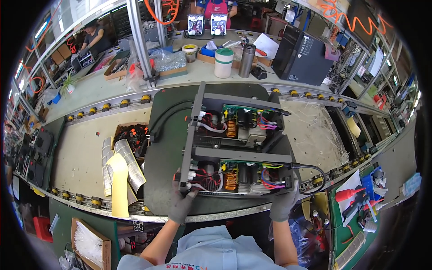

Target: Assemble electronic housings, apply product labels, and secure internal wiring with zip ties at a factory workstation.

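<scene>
Two open electronic units with grey metal housings lie one behind the other on a dark green board (166,175). Circuit boards, copper coils, black capacitors and coloured wires show inside the near unit (238,180) and the far unit (243,123). My left hand (182,206), in a grey glove, grips the left end of the near unit, with its thumb toward the front edge. At that unit's right end my right hand (285,203), also gloved, holds the corner; its fingertips are partly hidden. Black cables run from both units.
Left of the board are a carton of small black parts (132,137) and yellow label strips (118,180). A roller conveyor track (92,201) runs along the front. Behind stand a white jar (223,63), a steel flask (246,60) and a black machine (301,56). Red bottles (348,193) lie right.
</scene>
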The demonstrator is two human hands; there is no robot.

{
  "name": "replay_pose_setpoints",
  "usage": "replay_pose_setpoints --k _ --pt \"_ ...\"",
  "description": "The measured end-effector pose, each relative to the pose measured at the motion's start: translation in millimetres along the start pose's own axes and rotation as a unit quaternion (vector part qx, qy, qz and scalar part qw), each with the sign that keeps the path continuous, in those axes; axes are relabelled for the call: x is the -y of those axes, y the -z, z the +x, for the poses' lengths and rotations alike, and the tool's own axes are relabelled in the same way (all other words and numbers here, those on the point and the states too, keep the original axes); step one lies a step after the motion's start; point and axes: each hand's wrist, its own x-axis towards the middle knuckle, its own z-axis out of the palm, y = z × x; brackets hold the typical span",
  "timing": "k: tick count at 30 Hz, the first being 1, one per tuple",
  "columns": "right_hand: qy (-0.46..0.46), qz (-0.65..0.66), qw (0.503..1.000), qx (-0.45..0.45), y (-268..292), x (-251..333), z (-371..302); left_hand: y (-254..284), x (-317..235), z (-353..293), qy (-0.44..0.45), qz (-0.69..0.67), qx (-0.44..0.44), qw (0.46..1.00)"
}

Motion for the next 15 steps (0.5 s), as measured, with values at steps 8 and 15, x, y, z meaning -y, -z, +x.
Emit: replay_pose_setpoints --k 8,15 --pt "0.159 0.016 0.984 -0.084 96 25 34 0 13 -12 0.006 -0.04 -0.171 0.984" --pt "-0.011 -0.041 0.953 -0.3 170 13 58 -10 15 -8 -0.01 -0.04 -0.196 0.98"
